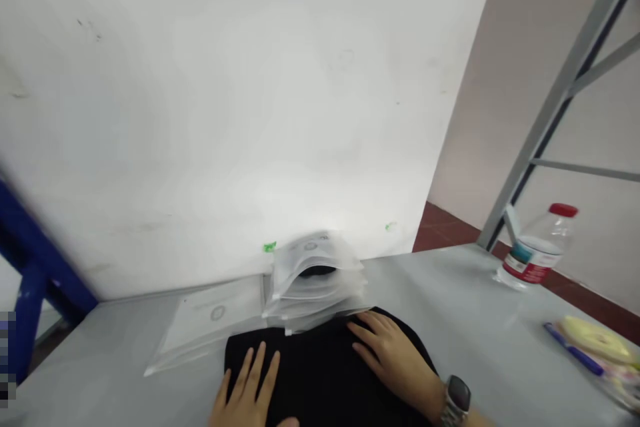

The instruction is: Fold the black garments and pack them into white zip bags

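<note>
A black cloth garment [315, 373] lies spread on the grey table at the bottom centre; its near part runs out of view. On its left side rests my left hand [247, 390], fingers spread flat. My right hand [387, 353], with a watch on the wrist, lies palm down near the garment's upper right edge, fingers stretched out. Just beyond the cloth is a stack of frosted zip bags [315, 280], with something black showing inside the upper one. Left of the stack, a flat frosted zip bag [215, 313] lies on the table.
The grey table [465, 300] backs onto a white wall [250, 113]. At the right stand a plastic bottle [537, 253] with a red cap, a blue pen [575, 349] and a yellow item [597, 339]. A blue metal frame [35, 280] is at left, a grey metal frame [550, 113] at right.
</note>
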Available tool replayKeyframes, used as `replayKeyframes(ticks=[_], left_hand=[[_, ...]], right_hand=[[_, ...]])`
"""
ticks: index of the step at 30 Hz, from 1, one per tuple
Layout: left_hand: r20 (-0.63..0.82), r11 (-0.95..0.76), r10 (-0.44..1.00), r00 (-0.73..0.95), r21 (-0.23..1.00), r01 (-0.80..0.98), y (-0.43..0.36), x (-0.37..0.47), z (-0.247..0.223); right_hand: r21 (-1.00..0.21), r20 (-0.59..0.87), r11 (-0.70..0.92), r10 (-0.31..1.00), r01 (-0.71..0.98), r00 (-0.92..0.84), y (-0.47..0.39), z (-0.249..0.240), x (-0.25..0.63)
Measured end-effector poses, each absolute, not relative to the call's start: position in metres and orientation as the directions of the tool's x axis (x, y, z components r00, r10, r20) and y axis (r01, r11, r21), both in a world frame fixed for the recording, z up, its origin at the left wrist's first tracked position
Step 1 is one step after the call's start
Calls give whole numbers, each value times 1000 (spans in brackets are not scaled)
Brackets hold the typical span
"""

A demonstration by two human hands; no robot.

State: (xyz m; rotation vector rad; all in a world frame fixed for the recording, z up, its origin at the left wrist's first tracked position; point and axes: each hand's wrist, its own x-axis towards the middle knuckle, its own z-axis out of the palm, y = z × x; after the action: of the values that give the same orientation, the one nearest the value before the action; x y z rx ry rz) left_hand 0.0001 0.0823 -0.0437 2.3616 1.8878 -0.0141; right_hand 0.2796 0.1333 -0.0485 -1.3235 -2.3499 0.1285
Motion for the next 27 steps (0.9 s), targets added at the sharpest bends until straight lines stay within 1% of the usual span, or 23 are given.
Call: replayKeyframes(ticks=[2, 4, 7, 9, 10, 12, 14, 15, 17, 19, 21, 23, 24, 25, 27], left_hand=[[-82, -205, 974, 212, 84, 975, 84, 1, -39], [-76, -201, 975, 208, 94, 975, 86, 2, -37], [-45, -201, 977, 207, 113, 973, 86, 2, -40], [48, -184, 983, 180, 122, 975, 86, 4, -40], [127, -175, 979, 159, 129, 976, 87, 7, -38], [320, -161, 941, 111, 135, 978, 91, 13, -28], [488, -167, 868, 97, 103, 981, 100, 23, -13], [536, -171, 837, 109, 68, 983, 107, 28, -4], [545, -162, 826, 144, -16, 987, 122, 37, 12], [440, -144, 884, 159, -69, 987, 137, 43, 21], [352, -136, 922, 159, -90, 987, 147, 47, 25], [329, -142, 930, 166, -95, 985, 153, 48, 24], [323, -147, 931, 171, -96, 984, 155, 49, 23], [320, -151, 931, 174, -95, 984, 157, 51, 22], [318, -150, 933, 169, -85, 985, 161, 54, 22]], right_hand=[[-251, 427, 596, 775, 763, -465, 127, -37, 275], [-200, 503, 688, 683, 698, -529, 128, -22, 268], [-50, 571, 772, 543, 633, -616, 151, -3, 249], [60, 617, 738, 502, 673, -606, 174, 4, 233], [90, 645, 685, 513, 723, -567, 185, 7, 224], [109, 676, 552, 569, 827, -469, 204, 9, 208], [112, 678, 454, 615, 884, -401, 213, 10, 196], [114, 677, 435, 624, 893, -391, 215, 11, 192], [120, 677, 436, 621, 892, -395, 213, 12, 190], [112, 679, 496, 594, 861, -431, 206, 14, 195], [98, 683, 612, 533, 785, -501, 196, 15, 206], [44, 714, 734, 452, 678, -535, 182, 15, 221], [-14, 743, 776, 431, 631, -513, 174, 16, 228], [-100, 773, 803, 435, 588, -462, 165, 17, 235], [-317, 817, 808, 499, 496, -291, 143, 21, 244]])
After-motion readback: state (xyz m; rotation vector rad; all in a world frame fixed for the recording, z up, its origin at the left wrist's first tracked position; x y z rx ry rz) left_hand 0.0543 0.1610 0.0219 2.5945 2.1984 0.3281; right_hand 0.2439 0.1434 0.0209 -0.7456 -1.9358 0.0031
